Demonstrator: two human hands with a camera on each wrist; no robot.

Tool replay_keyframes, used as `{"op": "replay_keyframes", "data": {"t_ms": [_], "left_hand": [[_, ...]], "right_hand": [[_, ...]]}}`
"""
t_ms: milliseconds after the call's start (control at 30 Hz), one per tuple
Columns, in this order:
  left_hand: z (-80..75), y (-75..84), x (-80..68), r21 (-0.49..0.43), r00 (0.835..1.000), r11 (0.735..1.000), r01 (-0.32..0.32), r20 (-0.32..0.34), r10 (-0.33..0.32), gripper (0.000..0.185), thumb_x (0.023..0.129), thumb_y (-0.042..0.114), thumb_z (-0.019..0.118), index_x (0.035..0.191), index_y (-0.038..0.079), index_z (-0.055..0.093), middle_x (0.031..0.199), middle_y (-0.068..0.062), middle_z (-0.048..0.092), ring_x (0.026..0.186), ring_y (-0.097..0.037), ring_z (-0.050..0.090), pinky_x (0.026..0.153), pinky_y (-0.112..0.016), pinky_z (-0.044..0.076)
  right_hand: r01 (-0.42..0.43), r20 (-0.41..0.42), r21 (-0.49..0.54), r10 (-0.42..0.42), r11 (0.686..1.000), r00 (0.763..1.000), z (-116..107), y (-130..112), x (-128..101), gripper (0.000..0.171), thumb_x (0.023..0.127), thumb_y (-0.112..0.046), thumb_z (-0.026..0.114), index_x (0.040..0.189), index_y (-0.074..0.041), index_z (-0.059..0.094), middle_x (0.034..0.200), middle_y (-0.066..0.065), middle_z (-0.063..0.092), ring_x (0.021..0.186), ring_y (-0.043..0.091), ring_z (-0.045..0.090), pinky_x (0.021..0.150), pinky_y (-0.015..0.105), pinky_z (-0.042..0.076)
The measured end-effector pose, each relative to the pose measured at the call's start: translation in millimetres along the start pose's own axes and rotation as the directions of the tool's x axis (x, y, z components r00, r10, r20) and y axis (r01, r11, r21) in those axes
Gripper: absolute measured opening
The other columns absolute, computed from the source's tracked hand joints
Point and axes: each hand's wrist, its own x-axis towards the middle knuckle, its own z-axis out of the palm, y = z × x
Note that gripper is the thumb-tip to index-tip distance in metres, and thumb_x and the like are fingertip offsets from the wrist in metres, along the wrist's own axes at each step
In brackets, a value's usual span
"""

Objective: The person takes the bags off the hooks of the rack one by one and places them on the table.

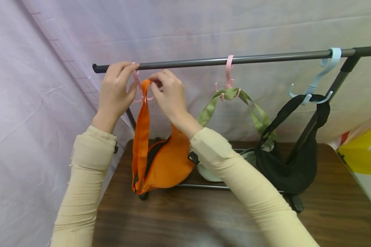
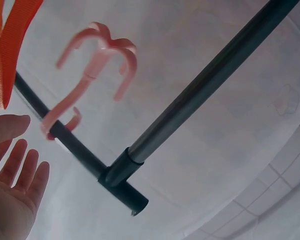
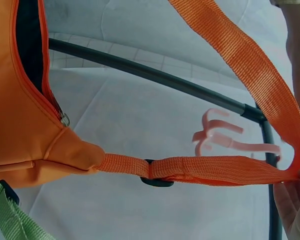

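My right hand (image 1: 170,93) pinches the top of the strap (image 1: 141,130) of an orange sling bag (image 1: 171,164). The bag hangs below that hand, its dark zipped opening agape; the right wrist view shows the zipper pull and a black strap buckle (image 3: 157,181). Beside the strap, a pink multi-prong hook (image 2: 77,95) hangs from the rack's bar near its left end. My left hand (image 1: 115,89) is up at the bar by this hook, and in the left wrist view its fingers are spread, with nothing in their grasp.
A second pink hook (image 1: 228,73) holds a green-strapped bag, partly hidden by my right arm. Farther right, a light blue hook (image 1: 318,77) carries a black bag (image 1: 300,168). The rack stands on a brown wooden table (image 1: 173,219), with white curtains behind and a yellow item (image 1: 363,154) at right.
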Motion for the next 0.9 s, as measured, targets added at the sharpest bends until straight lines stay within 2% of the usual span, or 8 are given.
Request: {"op": "replay_keyframes", "data": {"t_ms": [167,367,500,633,733,900], "left_hand": [[-7.4,9.4,-19.8,-0.050,1.000,0.999,0.010,-0.023,-0.011,0.033,0.079,-0.004,0.057,0.112,-0.006,0.058,0.107,-0.021,0.058,0.098,-0.036,0.051,0.087,-0.041,0.041],[-9.0,25.9,-54.3,-0.221,0.994,0.971,0.086,-0.049,-0.099,0.037,0.078,0.002,0.060,0.114,-0.007,0.055,0.107,-0.021,0.059,0.099,-0.034,0.053,0.086,-0.041,0.044],[-7.3,35.2,-79.5,-0.315,0.989,0.938,0.142,-0.004,-0.151,0.041,0.080,0.007,0.060,0.116,-0.008,0.050,0.110,-0.021,0.057,0.101,-0.031,0.054,0.080,-0.042,0.047],[-3.2,44.3,-105.5,-0.384,0.977,0.898,0.213,0.070,-0.202,0.050,0.086,0.025,0.059,0.122,-0.007,0.045,0.115,-0.020,0.055,0.105,-0.030,0.052,0.081,-0.042,0.047],[0.7,52.1,-124.9,-0.409,0.967,0.876,0.254,0.110,-0.229,0.060,0.085,0.038,0.058,0.125,-0.005,0.043,0.117,-0.019,0.053,0.107,-0.029,0.051,0.081,-0.041,0.047],[6.7,65.7,-159.9,-0.441,0.956,0.848,0.295,0.127,-0.266,0.070,0.082,0.044,0.059,0.129,-0.005,0.040,0.121,-0.020,0.049,0.108,-0.029,0.048,0.082,-0.035,0.046]], "right_hand": [[-0.014,0.013,0.007,0.014,1.000,1.000,-4.8,-0.8,-3.3,0.016,0.083,-0.002,0.054,0.090,0.000,0.068,0.086,0.009,0.062,0.079,0.015,0.060,0.071,0.015,0.047],[-0.015,0.005,0.003,0.015,1.000,1.000,-9.5,0.0,-4.8,0.016,0.084,-0.002,0.053,0.090,0.000,0.068,0.085,0.008,0.061,0.078,0.014,0.059,0.071,0.017,0.048],[-0.011,-0.019,-0.010,0.011,1.000,1.000,-12.0,0.3,-4.7,0.016,0.084,-0.002,0.053,0.089,-0.002,0.069,0.084,0.007,0.062,0.077,0.013,0.059,0.071,0.015,0.047],[-0.008,-0.026,-0.024,0.008,1.000,1.000,-14.7,-0.6,-4.4,0.016,0.084,-0.003,0.054,0.089,-0.003,0.069,0.084,0.006,0.062,0.077,0.012,0.058,0.070,0.016,0.047],[-0.002,-0.027,-0.025,0.001,1.000,1.000,-16.1,-2.7,-4.5,0.016,0.084,-0.004,0.054,0.089,-0.004,0.069,0.085,0.005,0.061,0.077,0.012,0.057,0.070,0.016,0.047],[0.024,-0.054,-0.021,-0.025,0.999,0.998,-17.3,-6.7,-2.1,0.016,0.084,-0.004,0.053,0.089,-0.004,0.069,0.083,0.004,0.060,0.076,0.012,0.057,0.069,0.015,0.045]]}}
